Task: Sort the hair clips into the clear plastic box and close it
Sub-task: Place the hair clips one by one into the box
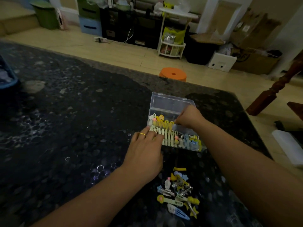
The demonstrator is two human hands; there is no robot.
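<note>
A clear plastic box stands open on the dark table, its lid tipped back. Inside it, white and yellow hair clips stand in rows, with blue and yellow ones at the near right. My left hand, with a gold ring, rests its fingertips on the white clips at the box's near left edge. My right hand reaches into the box with curled fingers and pinches a yellow clip. A loose pile of hair clips lies on the table in front of the box, between my forearms.
The dark speckled table spreads out to the left. A blue container sits at its far left edge. Beyond the table are an orange stool, a white shelf and boxes. A wooden post stands on the right.
</note>
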